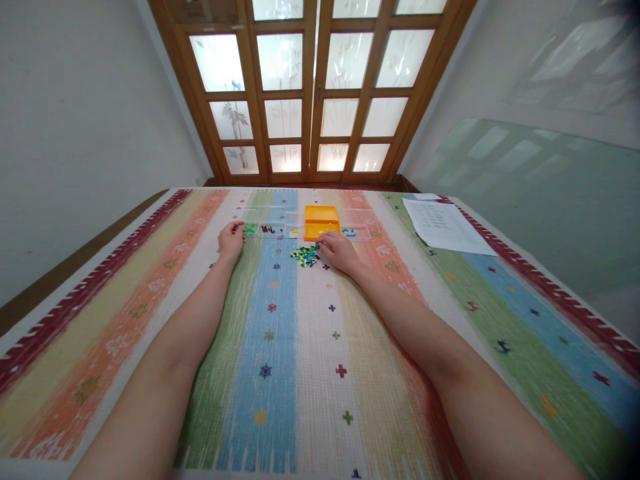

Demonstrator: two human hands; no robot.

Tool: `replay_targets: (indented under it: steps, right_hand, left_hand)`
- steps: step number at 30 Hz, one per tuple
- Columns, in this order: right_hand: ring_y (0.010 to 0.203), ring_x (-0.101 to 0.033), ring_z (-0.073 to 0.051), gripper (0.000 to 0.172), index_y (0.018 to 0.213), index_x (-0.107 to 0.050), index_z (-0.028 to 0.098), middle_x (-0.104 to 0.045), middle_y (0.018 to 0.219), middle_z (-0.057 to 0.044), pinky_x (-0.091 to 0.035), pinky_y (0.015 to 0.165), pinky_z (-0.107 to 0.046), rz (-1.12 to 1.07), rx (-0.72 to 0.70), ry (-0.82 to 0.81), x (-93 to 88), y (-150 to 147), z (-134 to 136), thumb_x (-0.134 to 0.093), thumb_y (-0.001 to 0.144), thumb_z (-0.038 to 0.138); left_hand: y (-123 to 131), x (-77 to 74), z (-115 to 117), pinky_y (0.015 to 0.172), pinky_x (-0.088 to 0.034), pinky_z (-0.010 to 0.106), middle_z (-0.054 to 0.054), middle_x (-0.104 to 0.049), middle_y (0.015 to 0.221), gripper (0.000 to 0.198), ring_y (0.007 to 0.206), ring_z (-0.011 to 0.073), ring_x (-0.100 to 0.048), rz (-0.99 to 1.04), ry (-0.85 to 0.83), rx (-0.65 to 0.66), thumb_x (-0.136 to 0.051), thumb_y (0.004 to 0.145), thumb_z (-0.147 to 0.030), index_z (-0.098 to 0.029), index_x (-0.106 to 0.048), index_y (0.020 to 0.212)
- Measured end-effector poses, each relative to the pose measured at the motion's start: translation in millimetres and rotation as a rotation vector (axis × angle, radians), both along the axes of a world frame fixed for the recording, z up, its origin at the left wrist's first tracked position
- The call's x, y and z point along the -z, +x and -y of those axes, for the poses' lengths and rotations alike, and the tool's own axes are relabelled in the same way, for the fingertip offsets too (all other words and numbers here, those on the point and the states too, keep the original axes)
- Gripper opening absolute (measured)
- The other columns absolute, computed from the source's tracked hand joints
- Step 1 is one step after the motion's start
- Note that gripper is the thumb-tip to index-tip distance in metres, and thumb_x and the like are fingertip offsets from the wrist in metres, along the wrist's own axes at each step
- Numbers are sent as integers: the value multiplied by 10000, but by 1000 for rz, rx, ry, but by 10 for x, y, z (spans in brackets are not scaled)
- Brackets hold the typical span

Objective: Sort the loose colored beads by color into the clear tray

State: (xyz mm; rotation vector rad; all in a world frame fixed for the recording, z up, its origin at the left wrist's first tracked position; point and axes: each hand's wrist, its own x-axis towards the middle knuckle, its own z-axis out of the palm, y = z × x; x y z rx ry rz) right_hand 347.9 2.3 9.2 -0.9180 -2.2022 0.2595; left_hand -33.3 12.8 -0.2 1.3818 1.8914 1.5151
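A small heap of mixed green, blue, yellow, white and dark pieces lies on the striped tablecloth. My right hand is at its right edge, fingertips pinched together against the pieces; anything between them is too small to name. Farther left, my left hand has its fingers drawn together at the left side of a clear plastic box, beside the green pieces. Dark brown pieces and a few yellow ones sit in neighbouring parts. Behind my right hand stands an open orange box with small light pieces inside.
Blue pieces lie in a clear tray right of the orange box. A printed paper sheet rests at the table's far right. Beyond the table's far edge are wooden doors with glass panes; walls stand on both sides.
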Motion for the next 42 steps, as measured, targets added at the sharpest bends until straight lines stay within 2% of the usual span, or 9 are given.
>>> replay_targets:
  steps: [3,5,11,15,19,32,36,42]
  right_hand:
    - [1038,-666,-252,211,1027,-775,225,-757,1097,-92,-511,951,-406,3,4,-6,-7,0,5,-566,998,212]
    - [1037,-664,-251,214,1033,-775,228,-756,1102,-91,-512,949,-406,5,2,-13,-6,1,3,-565,997,211]
    - [1027,-659,-253,207,1021,-775,229,-755,1073,-91,-510,947,-406,13,2,-14,-6,-4,-3,-568,1003,225]
    - [1026,-660,-254,203,1014,-772,218,-754,1069,-97,-506,943,-405,17,4,-12,-8,-13,1,-570,1001,218]
    - [1028,-663,-250,201,1016,-770,213,-753,1064,-94,-506,940,-398,11,3,-5,-11,-14,9,-570,1004,213]
    - [1018,-667,-247,202,1020,-777,232,-755,1056,-87,-515,934,-394,17,10,-12,-3,-4,2,-577,999,215]
    - [1012,-666,-247,202,1009,-776,230,-755,1054,-86,-513,926,-393,20,14,-11,-12,-6,10,-576,994,214]
    - [1007,-665,-249,202,1011,-777,224,-756,1047,-92,-511,924,-393,38,10,-10,1,-5,-9,-576,1002,217]
  left_hand:
    - [123,-65,81,763,-516,309,64,-758,940,298,760,193,-651,-130,-24,24,-559,879,-249,-183,-759,1089]
    - [259,-107,142,820,-514,331,63,-762,946,263,796,208,-647,-251,-7,87,-570,891,-235,-191,-773,1052]
    - [807,-207,353,879,-521,353,73,-745,1063,235,878,214,-655,-512,5,533,-603,932,-255,-210,-782,1077]
    - [1056,-234,477,976,-513,391,84,-727,1079,225,1039,253,-660,-678,17,686,-630,931,-263,-224,-793,1080]
    - [1113,-222,517,1013,-507,417,88,-729,1088,232,1087,271,-655,-746,25,708,-618,928,-242,-231,-793,1080]
    - [1134,-235,540,956,-512,410,89,-730,1020,162,1038,272,-655,-725,12,673,-617,924,-235,-223,-771,973]
    - [1139,-235,547,868,-506,372,77,-723,974,152,942,244,-656,-674,34,634,-603,926,-245,-212,-748,958]
    - [1131,-248,556,708,-449,325,38,-712,833,110,746,201,-619,-587,-4,562,-608,858,-203,-215,-706,906]
